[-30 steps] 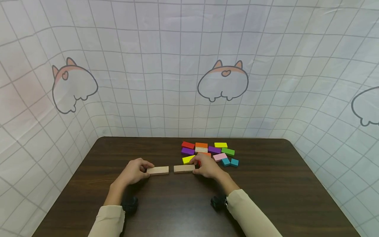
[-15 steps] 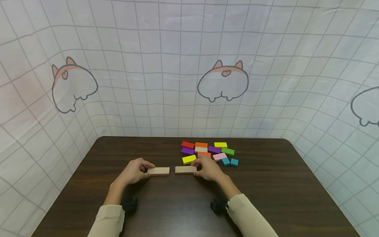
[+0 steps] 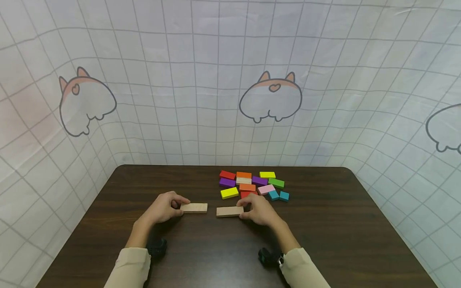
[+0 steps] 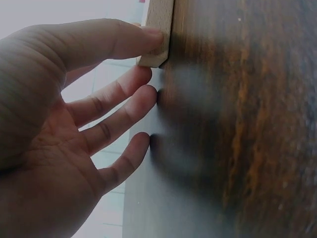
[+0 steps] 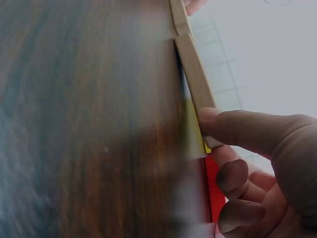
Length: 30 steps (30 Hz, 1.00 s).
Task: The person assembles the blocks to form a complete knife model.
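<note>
Two plain wooden blocks lie end to end with a gap between them in the head view. My left hand pinches the outer end of the left wooden block between thumb and fingers. In the left wrist view its other fingertips rest at the dark tabletop. My right hand pinches the outer end of the right wooden block, thumb on the near long side. The right wrist view shows this right block slightly tilted against the table surface, its far end close to the left block.
Behind the right hand lies a group of coloured blocks: yellow, purple, orange, pink, green, blue and others. A red block is partly hidden by that hand. A white gridded cloth surrounds the brown table.
My right hand has drawn its wooden block toward me and to the right, widening the gap between the two blocks. The left hand and its block have hardly moved.
</note>
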Each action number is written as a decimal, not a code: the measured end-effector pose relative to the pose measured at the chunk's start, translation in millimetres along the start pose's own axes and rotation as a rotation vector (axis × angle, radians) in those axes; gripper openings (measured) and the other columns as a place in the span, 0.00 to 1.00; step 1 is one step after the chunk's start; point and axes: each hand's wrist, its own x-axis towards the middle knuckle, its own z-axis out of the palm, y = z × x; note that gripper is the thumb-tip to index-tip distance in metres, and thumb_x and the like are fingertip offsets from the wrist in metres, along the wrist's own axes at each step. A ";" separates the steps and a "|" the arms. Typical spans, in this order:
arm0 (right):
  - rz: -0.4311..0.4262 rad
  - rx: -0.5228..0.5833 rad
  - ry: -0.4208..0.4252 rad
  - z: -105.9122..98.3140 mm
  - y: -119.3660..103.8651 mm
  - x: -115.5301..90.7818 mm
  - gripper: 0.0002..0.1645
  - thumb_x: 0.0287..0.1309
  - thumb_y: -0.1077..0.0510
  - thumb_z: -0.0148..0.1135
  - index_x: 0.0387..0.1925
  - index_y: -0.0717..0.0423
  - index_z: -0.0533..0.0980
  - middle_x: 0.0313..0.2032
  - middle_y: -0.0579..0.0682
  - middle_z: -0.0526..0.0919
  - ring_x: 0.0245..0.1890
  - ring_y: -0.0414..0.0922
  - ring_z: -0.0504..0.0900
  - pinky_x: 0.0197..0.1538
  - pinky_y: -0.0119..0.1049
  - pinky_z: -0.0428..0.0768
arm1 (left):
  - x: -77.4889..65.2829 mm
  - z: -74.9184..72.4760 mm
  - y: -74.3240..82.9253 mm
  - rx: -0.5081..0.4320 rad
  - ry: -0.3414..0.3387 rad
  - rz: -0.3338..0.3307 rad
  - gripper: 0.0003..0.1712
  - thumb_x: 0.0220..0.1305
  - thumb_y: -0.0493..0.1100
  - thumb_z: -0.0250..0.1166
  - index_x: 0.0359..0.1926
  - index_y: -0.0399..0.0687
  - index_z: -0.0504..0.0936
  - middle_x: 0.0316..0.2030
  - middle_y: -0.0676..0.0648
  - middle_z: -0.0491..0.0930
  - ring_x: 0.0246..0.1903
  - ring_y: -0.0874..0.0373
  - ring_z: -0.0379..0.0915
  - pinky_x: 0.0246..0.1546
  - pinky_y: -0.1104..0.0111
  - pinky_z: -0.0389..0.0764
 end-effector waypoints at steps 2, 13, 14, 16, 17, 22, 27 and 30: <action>0.016 0.021 -0.001 0.6 -0.6 -1.0 0.15 0.54 0.58 0.78 0.44 0.47 0.86 0.40 0.46 0.84 0.31 0.42 0.75 0.40 0.38 0.76 | 0.2 -0.1 -0.1 0.001 -0.003 0.002 0.17 0.59 0.34 0.75 0.50 0.51 0.90 0.40 0.47 0.79 0.37 0.56 0.70 0.39 0.63 0.74; 0.069 0.066 0.017 5.5 -3.9 -0.4 0.14 0.52 0.60 0.79 0.41 0.48 0.86 0.38 0.46 0.82 0.41 0.44 0.76 0.50 0.46 0.77 | 0.3 -1.3 1.7 0.010 -0.027 0.024 0.17 0.59 0.35 0.75 0.49 0.51 0.90 0.38 0.47 0.78 0.35 0.57 0.67 0.37 0.66 0.72; 0.075 0.075 0.017 6.0 -3.5 -0.4 0.14 0.53 0.59 0.79 0.41 0.48 0.85 0.37 0.46 0.81 0.40 0.44 0.76 0.49 0.46 0.77 | 0.2 -1.4 1.7 0.011 -0.029 0.024 0.17 0.59 0.35 0.75 0.50 0.51 0.90 0.38 0.47 0.78 0.35 0.57 0.67 0.37 0.66 0.72; 0.085 0.088 0.016 7.0 -2.0 -1.0 0.13 0.54 0.58 0.78 0.42 0.48 0.85 0.36 0.46 0.81 0.39 0.44 0.75 0.47 0.44 0.76 | 0.2 -1.3 1.3 0.017 -0.031 0.028 0.17 0.59 0.35 0.75 0.50 0.51 0.90 0.38 0.47 0.78 0.35 0.57 0.67 0.36 0.66 0.72; 0.090 0.100 0.015 7.3 -1.1 -1.4 0.13 0.54 0.58 0.78 0.42 0.48 0.85 0.35 0.46 0.80 0.38 0.44 0.75 0.46 0.43 0.75 | 0.1 -1.1 1.2 0.022 -0.032 0.030 0.17 0.59 0.36 0.75 0.50 0.51 0.90 0.38 0.47 0.78 0.35 0.57 0.67 0.36 0.66 0.72; 0.094 0.157 0.015 9.3 1.6 -2.8 0.13 0.57 0.57 0.76 0.44 0.50 0.84 0.32 0.46 0.80 0.33 0.43 0.75 0.40 0.38 0.74 | -0.1 -0.5 -0.6 0.034 -0.030 0.026 0.17 0.59 0.36 0.75 0.50 0.52 0.90 0.37 0.49 0.78 0.34 0.58 0.67 0.36 0.67 0.71; 0.090 0.153 0.028 11.1 1.0 -1.9 0.14 0.58 0.58 0.75 0.45 0.52 0.84 0.29 0.45 0.79 0.30 0.42 0.75 0.37 0.36 0.73 | 0.7 0.3 -1.4 0.021 -0.040 0.035 0.17 0.58 0.37 0.75 0.50 0.52 0.90 0.37 0.48 0.78 0.35 0.57 0.67 0.36 0.67 0.72; 0.085 0.146 0.026 11.8 0.1 -0.5 0.14 0.57 0.57 0.75 0.46 0.52 0.84 0.29 0.45 0.80 0.30 0.42 0.75 0.36 0.36 0.73 | 1.4 0.5 -1.4 0.017 -0.038 0.026 0.17 0.58 0.37 0.75 0.50 0.52 0.90 0.37 0.48 0.78 0.35 0.57 0.67 0.35 0.68 0.71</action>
